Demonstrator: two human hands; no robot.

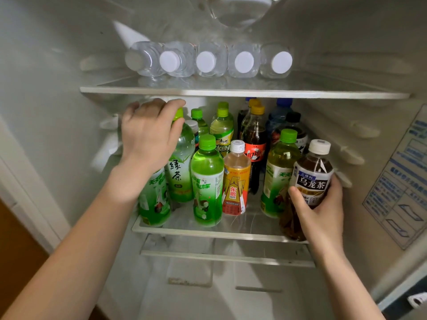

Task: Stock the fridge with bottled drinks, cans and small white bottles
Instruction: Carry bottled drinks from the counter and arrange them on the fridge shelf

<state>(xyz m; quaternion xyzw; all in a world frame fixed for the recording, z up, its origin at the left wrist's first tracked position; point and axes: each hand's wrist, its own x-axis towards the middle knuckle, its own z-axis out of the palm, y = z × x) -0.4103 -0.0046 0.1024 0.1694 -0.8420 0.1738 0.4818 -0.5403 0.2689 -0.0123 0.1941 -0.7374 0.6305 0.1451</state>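
On the middle fridge shelf stand several bottled drinks: green-capped tea bottles, an orange energy drink bottle, cola bottles and darker bottles behind. My right hand grips a dark oolong tea bottle with a white cap, slightly tilted at the shelf's right front corner. My left hand reaches in at the left with curled fingers, over the top of the front-left green bottle. Its thumb lies against the cap of a pale green tea bottle. The front-left bottle's cap is hidden.
On the upper glass shelf lie several clear water bottles, white caps facing me. Below the middle shelf is a drawer cover. The fridge's right wall carries a printed sticker. A gap on the middle shelf lies in front of the cola.
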